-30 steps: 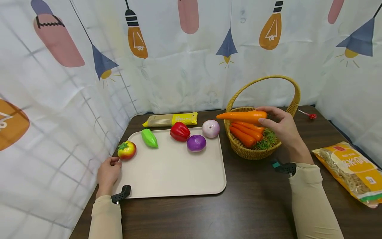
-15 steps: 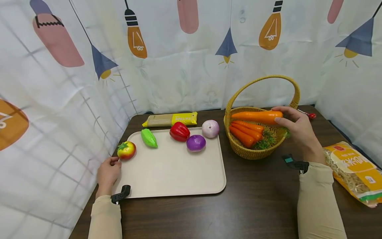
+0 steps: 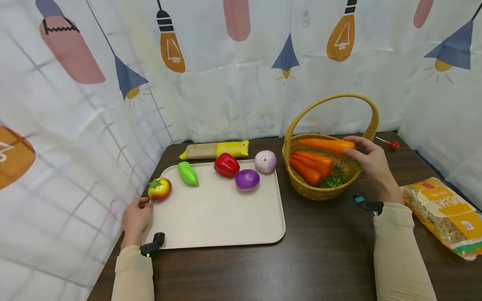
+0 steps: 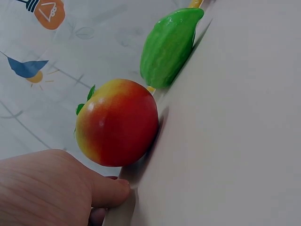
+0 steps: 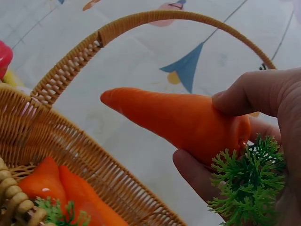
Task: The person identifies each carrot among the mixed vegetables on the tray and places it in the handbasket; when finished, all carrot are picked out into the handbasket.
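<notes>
My right hand (image 3: 373,161) grips an orange carrot (image 3: 327,145) by its thick end, over the wicker basket (image 3: 315,194). In the right wrist view, thumb and fingers close round the carrot beside its leafy green top (image 5: 249,181), and its tip points toward the arched handle (image 5: 183,15). Several other carrots (image 3: 306,171) lie inside the basket. At the left, my left hand (image 3: 137,217) pinches the edge of a cream tray (image 3: 218,217), the thumb (image 4: 115,190) on the rim. Just beyond that thumb sits a red-yellow tomato-like fruit (image 3: 160,189).
On the tray lie a green vegetable (image 3: 188,174), a red bell pepper (image 3: 227,165), a purple oval vegetable (image 3: 247,179) and a pale purple onion (image 3: 265,161). Behind it is a yellow noodle packet (image 3: 214,150). An orange bag (image 3: 444,213) and a red lollipop (image 3: 393,145) lie at the right.
My right hand has carried the carrot to the right, from the basket's left rim to over its inside, then tilted the carrot slightly. The left hand has stayed at the tray edge.
</notes>
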`<state>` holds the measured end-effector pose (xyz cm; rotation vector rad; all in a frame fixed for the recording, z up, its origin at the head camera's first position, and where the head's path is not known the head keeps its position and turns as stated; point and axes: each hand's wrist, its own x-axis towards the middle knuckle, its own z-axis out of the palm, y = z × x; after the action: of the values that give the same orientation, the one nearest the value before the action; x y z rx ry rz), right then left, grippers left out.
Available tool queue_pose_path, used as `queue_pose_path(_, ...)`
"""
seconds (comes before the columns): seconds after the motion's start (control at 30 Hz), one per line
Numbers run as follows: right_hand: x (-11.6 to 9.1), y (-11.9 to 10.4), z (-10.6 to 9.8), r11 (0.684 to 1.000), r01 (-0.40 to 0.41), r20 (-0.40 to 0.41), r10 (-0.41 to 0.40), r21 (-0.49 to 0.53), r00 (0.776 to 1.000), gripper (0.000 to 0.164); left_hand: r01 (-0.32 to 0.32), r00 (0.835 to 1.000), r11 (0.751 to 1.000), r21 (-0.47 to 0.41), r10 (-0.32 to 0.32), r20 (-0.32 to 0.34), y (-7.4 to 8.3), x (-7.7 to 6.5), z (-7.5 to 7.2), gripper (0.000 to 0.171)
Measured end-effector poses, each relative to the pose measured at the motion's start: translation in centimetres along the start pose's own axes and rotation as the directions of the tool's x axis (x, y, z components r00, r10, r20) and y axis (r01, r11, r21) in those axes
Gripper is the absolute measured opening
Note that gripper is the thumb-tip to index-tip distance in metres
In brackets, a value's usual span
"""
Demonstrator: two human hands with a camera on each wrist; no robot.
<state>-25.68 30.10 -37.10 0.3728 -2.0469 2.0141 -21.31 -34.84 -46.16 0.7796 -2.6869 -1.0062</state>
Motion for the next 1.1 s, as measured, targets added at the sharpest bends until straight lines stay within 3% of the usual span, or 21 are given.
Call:
queue_pose_path(0.4, 0.6, 1.4, 1.4, 0.98, -0.07, -0.077, 0.056, -0.186, 0.995, 0.044, -0.008, 1.0, 1.0, 0.0, 0.008, -0.009, 0.1, 0.0, 0.1, 0.035)
queue_pose_path(0.87, 1.3, 3.1, 1.8, 0.964, -0.159, -0.206, 0.115, -0.214, 0.972, 0.049, -0.01, 1.0, 1.0, 0.0, 0.01, -0.003, 0.1, -0.1, -0.2, 0.036)
queue_pose_path(1.1, 1.4, 3.4, 1.9, 0.921, -0.228, -0.27, 0.143, -0.317, 0.952, 0.05, -0.021, 1.0, 1.0, -0.001, 0.021, -0.003, 0.2, -0.3, -0.2, 0.036)
